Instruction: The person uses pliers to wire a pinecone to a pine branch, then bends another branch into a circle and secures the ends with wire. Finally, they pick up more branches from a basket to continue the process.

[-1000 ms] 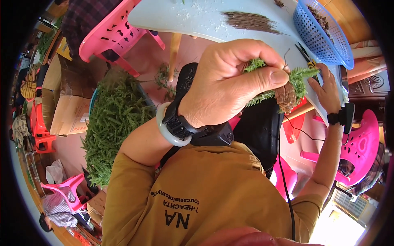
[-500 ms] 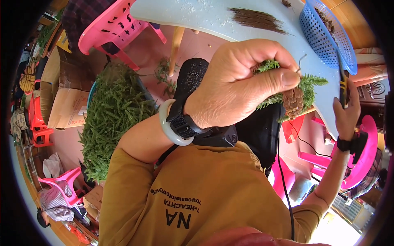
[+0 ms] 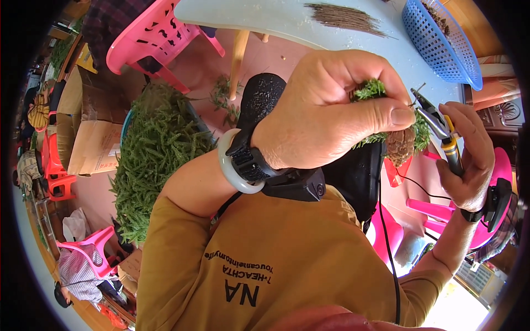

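My left hand pinches the wire stem of a brown pine cone between thumb and forefinger. Green artificial fir sprigs show behind the fingers and around the cone; the palm hides part of them. A short bent wire end sticks up past the fingertips. My right hand is wrapped round the black and yellow handles of a pair of pliers. Their metal jaws are at the wire, just right of my left fingertips.
A pale table carries a bundle of thin brown wires and a blue plastic basket of brown pieces. At left stand a tub heaped with green sprigs, a cardboard box and a pink chair.
My right hand has brought the pliers from beside the blue basket down and left to the wire. My left hand, still pinching the cone's stem, has shifted slightly right.
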Motion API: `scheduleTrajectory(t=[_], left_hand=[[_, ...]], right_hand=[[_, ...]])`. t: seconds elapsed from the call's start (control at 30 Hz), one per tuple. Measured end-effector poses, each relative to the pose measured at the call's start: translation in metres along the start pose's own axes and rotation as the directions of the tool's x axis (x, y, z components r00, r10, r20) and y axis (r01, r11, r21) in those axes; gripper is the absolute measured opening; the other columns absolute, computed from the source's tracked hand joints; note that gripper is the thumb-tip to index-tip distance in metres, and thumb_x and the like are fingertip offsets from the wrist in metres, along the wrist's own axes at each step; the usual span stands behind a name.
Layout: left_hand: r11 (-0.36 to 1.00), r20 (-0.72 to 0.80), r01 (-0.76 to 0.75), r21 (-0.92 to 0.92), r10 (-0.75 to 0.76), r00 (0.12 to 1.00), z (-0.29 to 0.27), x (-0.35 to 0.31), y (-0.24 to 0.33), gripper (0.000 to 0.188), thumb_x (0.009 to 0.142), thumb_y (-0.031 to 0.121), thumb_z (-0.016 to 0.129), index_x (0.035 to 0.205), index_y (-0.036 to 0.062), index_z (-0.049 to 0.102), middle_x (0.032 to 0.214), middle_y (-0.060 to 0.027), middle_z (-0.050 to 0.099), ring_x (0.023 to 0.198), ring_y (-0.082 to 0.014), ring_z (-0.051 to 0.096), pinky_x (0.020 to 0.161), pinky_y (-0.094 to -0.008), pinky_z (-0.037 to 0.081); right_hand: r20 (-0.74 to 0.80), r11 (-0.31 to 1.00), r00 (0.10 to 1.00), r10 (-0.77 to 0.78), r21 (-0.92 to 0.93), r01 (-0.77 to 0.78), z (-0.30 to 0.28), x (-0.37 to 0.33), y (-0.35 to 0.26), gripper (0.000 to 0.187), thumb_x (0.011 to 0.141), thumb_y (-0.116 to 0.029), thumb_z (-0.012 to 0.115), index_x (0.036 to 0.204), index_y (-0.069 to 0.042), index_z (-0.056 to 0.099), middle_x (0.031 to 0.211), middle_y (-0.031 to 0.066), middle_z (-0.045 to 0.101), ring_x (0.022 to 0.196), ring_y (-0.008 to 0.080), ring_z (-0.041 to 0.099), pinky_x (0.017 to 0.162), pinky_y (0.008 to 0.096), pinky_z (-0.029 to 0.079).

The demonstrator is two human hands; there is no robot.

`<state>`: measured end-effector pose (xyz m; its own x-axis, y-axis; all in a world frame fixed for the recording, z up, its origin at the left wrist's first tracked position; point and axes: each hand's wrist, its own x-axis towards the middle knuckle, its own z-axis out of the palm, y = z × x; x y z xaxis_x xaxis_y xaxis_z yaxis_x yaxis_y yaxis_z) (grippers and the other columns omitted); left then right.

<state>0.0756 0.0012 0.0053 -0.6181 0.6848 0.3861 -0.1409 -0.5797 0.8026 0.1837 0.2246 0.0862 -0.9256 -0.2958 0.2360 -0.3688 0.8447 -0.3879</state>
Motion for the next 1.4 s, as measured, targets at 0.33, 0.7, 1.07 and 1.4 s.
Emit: scheduleTrajectory(t=[0.33, 0.7, 1.07, 1.4], left_hand=[[0.999, -0.039, -0.002, 0.054, 0.004, 0.999, 0.004, -0.001, 0.002, 0.009, 0.083, 0.006, 0.066, 0.081, -0.0016, 0.062, 0.070, -0.0034, 0.062, 0.063, -0.0055, 0.055, 0.055, -0.0192, 0.042], [0.999, -0.033, 0.029, -0.042, -0.030, 0.999, 0.005, 0.001, -0.004, 0.008, 0.082, 0.004, 0.065, 0.082, -0.0033, 0.061, 0.072, -0.0057, 0.064, 0.066, -0.0088, 0.061, 0.058, -0.0215, 0.047], [0.782, -0.096, -0.278, 0.558, 0.394, 0.914, 0.000, 0.007, -0.022, 0.014, 0.069, 0.003, 0.072, 0.076, 0.0022, 0.060, 0.060, -0.0062, 0.056, 0.054, -0.0183, 0.056, 0.050, -0.0285, 0.042], [-0.104, 0.339, -0.413, 0.905, 0.763, 0.550, -0.011, 0.010, -0.014, 0.021, 0.057, 0.008, 0.071, 0.071, 0.0047, 0.055, 0.061, -0.0072, 0.050, 0.053, -0.0265, 0.051, 0.048, -0.0331, 0.040]], right_hand=[[0.060, 0.998, 0.996, -0.064, 0.029, 0.063, -0.006, 0.004, 0.003, 0.061, 0.050, 0.004, 0.054, 0.111, 0.004, 0.057, 0.103, 0.0182, 0.056, 0.095, 0.0275, 0.058, 0.086, 0.0313, 0.043], [0.086, 0.995, 0.992, -0.089, -0.040, 0.093, -0.009, 0.008, 0.002, 0.058, 0.054, 0.000, 0.065, 0.111, 0.003, 0.057, 0.100, 0.0159, 0.057, 0.087, 0.0251, 0.059, 0.078, 0.0296, 0.046], [0.012, 1.000, 1.000, -0.024, -0.015, 0.024, 0.005, 0.000, -0.001, 0.056, 0.056, 0.001, 0.070, 0.110, 0.004, 0.057, 0.097, 0.0137, 0.059, 0.081, 0.0224, 0.059, 0.073, 0.0283, 0.046], [-0.087, 0.942, 0.986, 0.142, 0.319, -0.107, 0.031, -0.008, -0.001, 0.056, 0.058, 0.004, 0.072, 0.112, 0.006, 0.056, 0.101, 0.0131, 0.059, 0.088, 0.0197, 0.058, 0.080, 0.0274, 0.045]])
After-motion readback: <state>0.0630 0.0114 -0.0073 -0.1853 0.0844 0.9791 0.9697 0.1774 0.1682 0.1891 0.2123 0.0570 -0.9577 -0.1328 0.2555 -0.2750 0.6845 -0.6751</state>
